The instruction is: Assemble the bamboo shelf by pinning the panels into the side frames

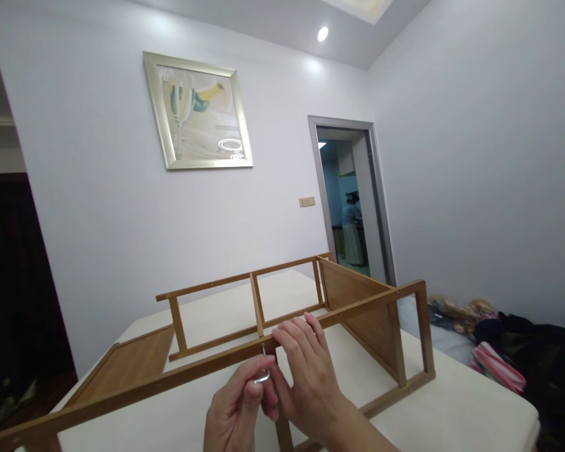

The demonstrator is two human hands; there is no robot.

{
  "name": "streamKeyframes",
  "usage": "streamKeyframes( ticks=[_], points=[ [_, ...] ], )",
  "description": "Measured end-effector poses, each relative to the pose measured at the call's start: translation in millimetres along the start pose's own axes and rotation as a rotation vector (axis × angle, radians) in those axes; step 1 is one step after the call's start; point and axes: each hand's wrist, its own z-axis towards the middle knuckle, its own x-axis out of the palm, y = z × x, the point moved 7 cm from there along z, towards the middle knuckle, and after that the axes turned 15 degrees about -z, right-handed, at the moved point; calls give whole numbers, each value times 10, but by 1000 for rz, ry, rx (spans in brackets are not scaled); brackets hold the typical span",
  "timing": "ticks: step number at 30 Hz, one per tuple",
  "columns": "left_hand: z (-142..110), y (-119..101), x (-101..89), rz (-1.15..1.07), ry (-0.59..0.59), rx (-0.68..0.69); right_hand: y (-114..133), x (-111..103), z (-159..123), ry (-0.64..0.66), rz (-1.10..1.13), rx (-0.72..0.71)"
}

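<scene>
1. Step in hand, my read: turning a fastener in the wooden frame with a bent metal key (262, 378). Fastener head itself hidden.
2. Left hand (235, 405): grip clamped on the key, thumb and fingers pinching around the bend. Key's shaft points up to the front rail (202, 364), short arm sticks out sideways.
3. Right hand (308, 373): grip wrapped over the front rail, fingers on top, thumb lower, near the key. Can't tell if the thumb touches the key.
4. Frame location: lies across the white surface (480, 402), panel end (367, 314) toward the right edge, front rail slanting down to the left and seemingly past the left edge. Key and both hands work well in from the right near corner, at the joint of the front rail and the divider (257, 301).
5. Doing it well: seat the tip fully before applying force; a half-seated tip would likely slip and round the socket.
6. Hold the shaft straight in line with the hole, no tilt.
7. Brace with the right hand so divider and rail stay flush; park that thumb outside the key's swing.
8. Short, even turns, reseating between them. Ease off once snug: wood could split or crush if overtightened.
</scene>
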Motion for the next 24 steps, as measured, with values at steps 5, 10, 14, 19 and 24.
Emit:
streamKeyframes(
  ticks=[5,10,14,19,24],
  points=[
    [-30,10,-27,-9,-70,-33,-6,-26,5,-33,18,11],
    [-66,-35,-83,36,-194,-54,-14,-79,30,-53,53,64],
    [-47,-59,-69,18,-197,-72,-14,-95,60,-53,81,82],
    [13,-47,7,-33,-99,-118,-16,-84,74,-43,93,83],
    [58,-106,139,3,-16,-155,-21,-88,75,-49,84,85]
  ],
)
